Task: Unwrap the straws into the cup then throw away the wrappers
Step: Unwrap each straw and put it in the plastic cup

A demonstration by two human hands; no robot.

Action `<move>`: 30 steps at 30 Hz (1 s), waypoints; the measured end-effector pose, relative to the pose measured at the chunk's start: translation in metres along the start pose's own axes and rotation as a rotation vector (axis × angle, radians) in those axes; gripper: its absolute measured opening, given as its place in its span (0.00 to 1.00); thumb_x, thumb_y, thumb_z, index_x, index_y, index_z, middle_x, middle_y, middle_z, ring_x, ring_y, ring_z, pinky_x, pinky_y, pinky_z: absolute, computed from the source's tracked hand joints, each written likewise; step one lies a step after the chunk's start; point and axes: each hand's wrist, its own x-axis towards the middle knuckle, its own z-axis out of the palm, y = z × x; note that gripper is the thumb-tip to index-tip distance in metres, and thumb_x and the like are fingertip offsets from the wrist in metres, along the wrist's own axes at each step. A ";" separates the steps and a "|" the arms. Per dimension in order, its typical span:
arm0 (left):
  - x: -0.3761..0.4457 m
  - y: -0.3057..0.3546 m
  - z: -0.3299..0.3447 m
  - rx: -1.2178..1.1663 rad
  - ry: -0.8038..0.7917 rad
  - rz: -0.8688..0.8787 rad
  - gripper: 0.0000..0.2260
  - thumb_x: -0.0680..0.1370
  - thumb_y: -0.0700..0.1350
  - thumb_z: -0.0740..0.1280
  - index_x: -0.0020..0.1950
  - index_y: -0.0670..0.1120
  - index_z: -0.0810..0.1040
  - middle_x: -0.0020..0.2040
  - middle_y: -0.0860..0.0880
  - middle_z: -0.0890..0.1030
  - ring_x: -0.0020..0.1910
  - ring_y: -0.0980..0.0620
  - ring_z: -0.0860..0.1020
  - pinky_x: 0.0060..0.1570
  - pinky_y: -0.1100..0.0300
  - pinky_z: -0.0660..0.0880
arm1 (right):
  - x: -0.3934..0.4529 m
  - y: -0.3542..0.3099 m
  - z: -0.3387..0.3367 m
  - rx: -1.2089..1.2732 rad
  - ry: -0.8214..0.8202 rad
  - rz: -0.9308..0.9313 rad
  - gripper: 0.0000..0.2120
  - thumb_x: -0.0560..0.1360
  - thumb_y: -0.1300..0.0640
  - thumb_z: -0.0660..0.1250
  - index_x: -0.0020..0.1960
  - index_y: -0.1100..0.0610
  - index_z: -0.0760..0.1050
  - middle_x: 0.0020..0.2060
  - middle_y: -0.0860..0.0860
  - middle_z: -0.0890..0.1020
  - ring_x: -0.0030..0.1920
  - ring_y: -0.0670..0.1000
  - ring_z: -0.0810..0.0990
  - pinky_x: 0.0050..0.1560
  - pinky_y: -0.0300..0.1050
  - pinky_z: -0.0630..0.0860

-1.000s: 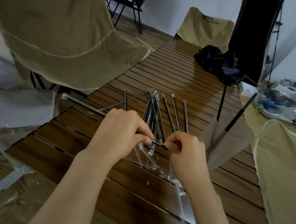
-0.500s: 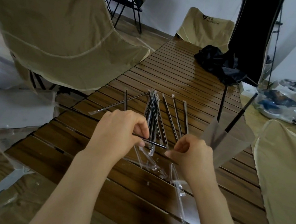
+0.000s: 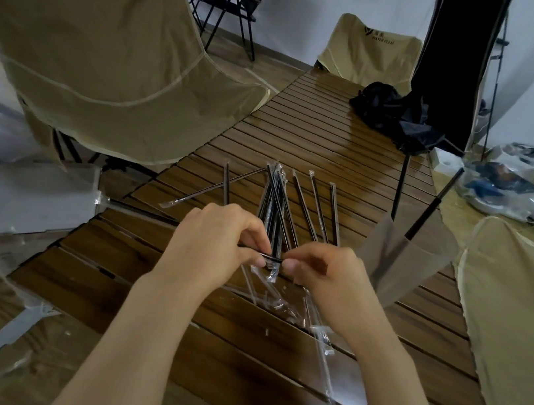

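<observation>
My left hand [image 3: 217, 247] grips a black straw [image 3: 267, 257] that runs leftward under my palm and out over the table's left edge. My right hand [image 3: 324, 273] pinches the straw's near end, where the clear wrapper sits; its fingertips almost touch those of the left. Several wrapped black straws [image 3: 293, 202] lie fanned on the slatted wooden table [image 3: 321, 134] just beyond my hands. A translucent cup [image 3: 398, 263] stands to the right with two black straws [image 3: 431, 209] upright in it. Empty clear wrappers [image 3: 318, 335] lie below my right hand.
Beige folding chairs stand at the left [image 3: 105, 67], at the table's far end [image 3: 371, 48] and at the right [image 3: 517, 326]. A black cloth bundle [image 3: 396, 117] lies on the far part of the table. A cardboard box [image 3: 30, 198] sits left of the table. Plastic bags [image 3: 510, 190] clutter the floor at the right.
My right hand had pulled away from the left, baring a length of straw; now it is back against the left hand's fingertips at the straw's end.
</observation>
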 end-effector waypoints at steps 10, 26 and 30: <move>-0.001 -0.013 -0.006 -0.034 0.061 -0.049 0.02 0.73 0.53 0.73 0.45 0.61 0.82 0.41 0.63 0.82 0.46 0.66 0.78 0.61 0.48 0.74 | -0.002 0.010 -0.009 0.050 0.137 0.051 0.05 0.75 0.57 0.68 0.42 0.49 0.79 0.37 0.45 0.82 0.36 0.38 0.80 0.36 0.32 0.76; 0.003 -0.004 -0.001 -0.110 0.171 0.031 0.04 0.74 0.55 0.69 0.47 0.61 0.81 0.41 0.64 0.80 0.43 0.67 0.78 0.57 0.51 0.76 | -0.005 -0.018 0.004 0.938 0.304 0.160 0.06 0.75 0.63 0.66 0.48 0.58 0.81 0.39 0.51 0.84 0.41 0.47 0.81 0.47 0.43 0.77; 0.003 -0.008 -0.001 -0.105 0.159 0.002 0.07 0.72 0.59 0.67 0.46 0.62 0.81 0.41 0.64 0.81 0.43 0.66 0.78 0.59 0.47 0.75 | -0.004 -0.012 -0.007 0.904 0.457 0.128 0.06 0.76 0.62 0.65 0.49 0.57 0.81 0.38 0.49 0.83 0.40 0.46 0.80 0.46 0.42 0.77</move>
